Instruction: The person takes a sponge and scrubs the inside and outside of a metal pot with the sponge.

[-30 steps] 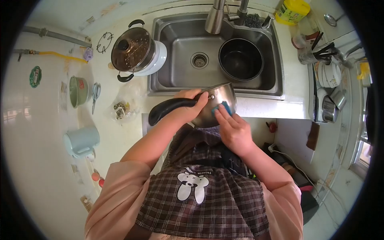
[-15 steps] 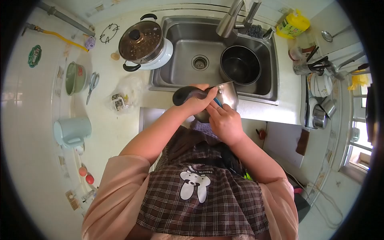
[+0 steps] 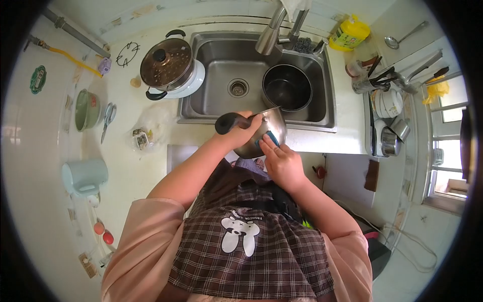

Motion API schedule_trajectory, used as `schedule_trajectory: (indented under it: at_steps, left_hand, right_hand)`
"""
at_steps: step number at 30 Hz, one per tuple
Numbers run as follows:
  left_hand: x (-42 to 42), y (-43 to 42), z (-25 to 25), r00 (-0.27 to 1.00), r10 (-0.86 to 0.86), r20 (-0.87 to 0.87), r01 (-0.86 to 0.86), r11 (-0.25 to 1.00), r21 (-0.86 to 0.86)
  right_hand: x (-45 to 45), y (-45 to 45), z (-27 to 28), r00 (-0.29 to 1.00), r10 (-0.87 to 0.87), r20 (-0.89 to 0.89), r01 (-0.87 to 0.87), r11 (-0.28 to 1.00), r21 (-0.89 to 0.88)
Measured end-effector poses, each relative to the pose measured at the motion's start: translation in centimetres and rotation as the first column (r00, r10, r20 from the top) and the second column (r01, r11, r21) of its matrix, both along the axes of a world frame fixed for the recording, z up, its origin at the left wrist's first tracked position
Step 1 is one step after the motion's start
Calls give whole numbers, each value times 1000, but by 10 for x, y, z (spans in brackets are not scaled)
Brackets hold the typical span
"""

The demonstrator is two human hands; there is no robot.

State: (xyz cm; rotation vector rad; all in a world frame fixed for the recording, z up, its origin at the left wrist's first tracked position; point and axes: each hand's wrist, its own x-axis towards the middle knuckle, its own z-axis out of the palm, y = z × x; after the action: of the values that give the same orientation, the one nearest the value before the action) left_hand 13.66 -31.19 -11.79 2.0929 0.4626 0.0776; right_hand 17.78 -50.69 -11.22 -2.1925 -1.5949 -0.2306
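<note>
My left hand (image 3: 245,133) is closed round the base of the black handle of a steel saucepan (image 3: 276,121). The pan is tilted over the front edge of the sink, its outer wall facing me. Against that wall my right hand (image 3: 283,160) presses a small blue-green scouring pad (image 3: 272,137) under its fingers. Part of the pad is covered by those fingers. Behind the pan, a dark cooking pot (image 3: 287,86) sits in the right side of the sink (image 3: 216,70).
A tap (image 3: 269,38) overhangs the sink. At the left stand a lidded pot (image 3: 166,68), scissors (image 3: 107,121), a plastic bag (image 3: 153,131), a green bowl (image 3: 86,110) and a pale blue jug (image 3: 85,176). A yellow bottle (image 3: 349,34) and a dish rack (image 3: 375,126) are at the right.
My right hand has slid down and away from the left fingers, and more of the pad and pan wall shows. My left hand keeps its grip. The whole view has shifted slightly.
</note>
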Motion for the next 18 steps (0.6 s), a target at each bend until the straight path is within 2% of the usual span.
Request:
schedule_trajectory:
  at_steps: [5, 7, 10, 14, 17, 18]
  left_hand:
    - [-4, 1, 2, 1000, -2, -9, 2, 997, -83]
    - [-6, -2, 5, 1000, 4, -26, -6, 995, -95]
    - [-5, -3, 4, 999, -7, 41, 9, 999, -50]
    - [-4, 3, -2, 1000, -26, -14, 25, 997, -68]
    - [-5, 2, 15, 995, -17, -102, 0, 987, -161]
    - [-6, 0, 9, 999, 13, -43, -16, 997, -70]
  right_hand:
    - [2, 34, 6, 999, 10, -41, -10, 1000, 4]
    - [1, 21, 7, 999, 2, -43, -1, 1000, 2]
    - [1, -2, 3, 999, -14, -40, 13, 1000, -7]
    - [-4, 22, 3, 1000, -16, -25, 16, 1000, -3]
    - [3, 33, 8, 998, 7, -61, -8, 1000, -10]
    - [2, 23, 12, 997, -2, -72, 0, 1000, -30]
